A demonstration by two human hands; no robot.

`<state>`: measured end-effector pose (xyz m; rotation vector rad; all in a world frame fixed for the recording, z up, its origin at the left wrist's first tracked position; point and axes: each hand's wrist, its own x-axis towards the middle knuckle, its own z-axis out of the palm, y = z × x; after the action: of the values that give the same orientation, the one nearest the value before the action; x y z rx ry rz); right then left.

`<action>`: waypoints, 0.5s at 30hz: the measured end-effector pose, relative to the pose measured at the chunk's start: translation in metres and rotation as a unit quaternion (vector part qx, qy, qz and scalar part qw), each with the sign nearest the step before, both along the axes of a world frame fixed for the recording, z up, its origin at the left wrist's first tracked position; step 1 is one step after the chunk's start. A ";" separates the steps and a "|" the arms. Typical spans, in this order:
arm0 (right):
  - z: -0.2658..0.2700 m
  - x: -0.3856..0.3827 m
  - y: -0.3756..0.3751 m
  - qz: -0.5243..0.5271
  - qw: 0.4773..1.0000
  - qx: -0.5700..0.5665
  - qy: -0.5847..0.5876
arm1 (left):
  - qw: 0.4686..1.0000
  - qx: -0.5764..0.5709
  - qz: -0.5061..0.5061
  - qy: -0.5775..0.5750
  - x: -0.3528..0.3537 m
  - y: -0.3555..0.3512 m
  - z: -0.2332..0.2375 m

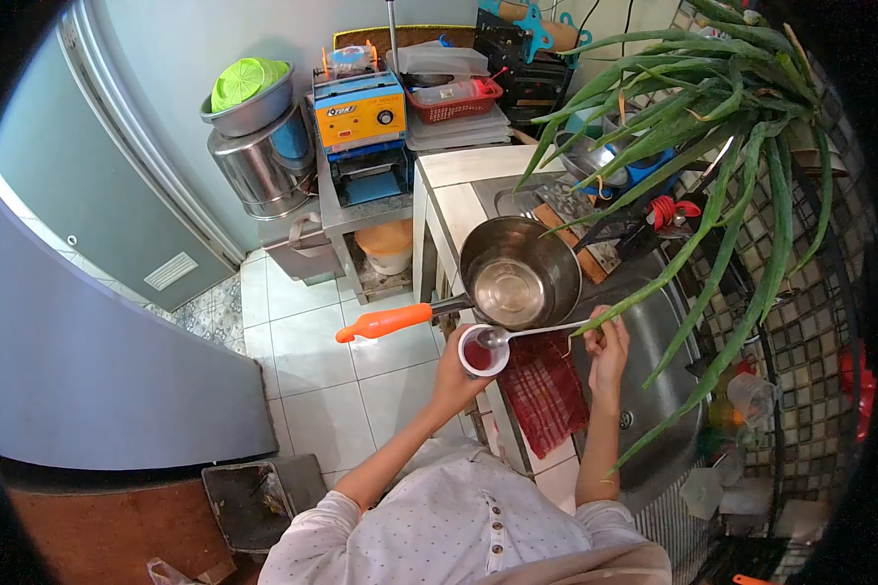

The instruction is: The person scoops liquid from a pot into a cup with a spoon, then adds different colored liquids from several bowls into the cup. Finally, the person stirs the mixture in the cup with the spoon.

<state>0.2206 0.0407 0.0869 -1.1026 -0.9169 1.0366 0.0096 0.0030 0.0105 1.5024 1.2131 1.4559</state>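
Beside mosaic tiles [834, 307], a steel sink [654, 341] was overhung by long green leaves [751, 88]. A white cup [503, 359] of red liquid [476, 357] was held in the curled left hand [453, 375]; a long-handled spoon [546, 330] was pinched in the right hand [607, 353], its bowl at the cup's mouth. Stirring or scooping seemed in hand; a steady cup was called for. Nothing certain could be discerned inside the saucepan [476, 265].

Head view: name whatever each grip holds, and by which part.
Left grip: the cup, by its outer side. Right grip: the spoon, by its handle.
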 end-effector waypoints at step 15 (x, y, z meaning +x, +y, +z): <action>-0.007 0.000 0.006 -0.040 0.997 0.057 -0.033 | 1.000 -0.013 -0.002 -0.008 -0.002 -0.003 0.000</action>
<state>0.2209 0.0469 0.0795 -1.0745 -0.9653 0.8766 0.0077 -0.0003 0.0107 1.4719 1.2142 1.4435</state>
